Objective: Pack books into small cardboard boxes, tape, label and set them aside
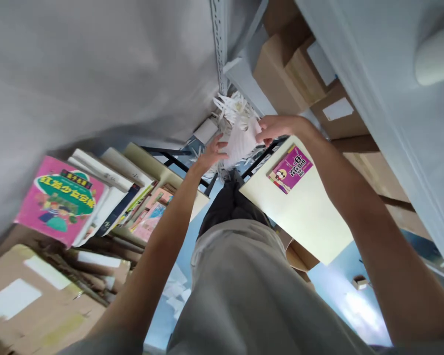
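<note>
A crumpled white sheet of paper (241,143) is between my two hands, low in front of my feet. My right hand (275,129) is closed at the sheet's right edge, fingers curled against it. On the other side, my left hand (211,154) has its fingers spread near the left edge; whether they touch the paper is hard to see. Beyond the sheet, a heap of white paper strips (235,106) lies in the corner by a metal post.
A cream table (310,217) bearing a purple book (291,169) stands right. To the left are a row of books (111,182), a pink book (61,199) and cardboard boxes (40,301). More boxes (281,74) fill a shelf at upper right. Paper scraps (177,291) lie on the blue floor.
</note>
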The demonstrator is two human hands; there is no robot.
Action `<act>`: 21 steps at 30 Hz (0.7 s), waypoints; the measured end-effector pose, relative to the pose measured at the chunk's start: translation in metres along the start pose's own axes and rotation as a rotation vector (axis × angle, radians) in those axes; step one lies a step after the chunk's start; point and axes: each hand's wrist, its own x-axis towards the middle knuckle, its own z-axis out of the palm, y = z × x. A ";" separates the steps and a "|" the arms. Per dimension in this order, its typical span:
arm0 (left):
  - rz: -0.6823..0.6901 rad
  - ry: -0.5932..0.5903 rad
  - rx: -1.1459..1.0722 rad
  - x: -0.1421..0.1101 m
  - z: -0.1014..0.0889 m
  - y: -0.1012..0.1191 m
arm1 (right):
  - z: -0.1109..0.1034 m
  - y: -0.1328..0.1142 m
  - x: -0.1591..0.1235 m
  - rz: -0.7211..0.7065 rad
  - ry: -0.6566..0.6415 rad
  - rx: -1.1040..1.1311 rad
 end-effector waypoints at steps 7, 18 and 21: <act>0.065 -0.088 -0.007 -0.035 -0.007 0.072 | -0.036 -0.008 -0.098 -0.157 0.045 -0.099; 0.832 0.173 -0.052 -0.167 -0.001 0.209 | -0.081 0.030 -0.251 -0.598 0.342 0.489; 1.043 0.228 -0.009 -0.205 0.032 0.247 | -0.083 0.058 -0.304 -0.699 0.420 0.593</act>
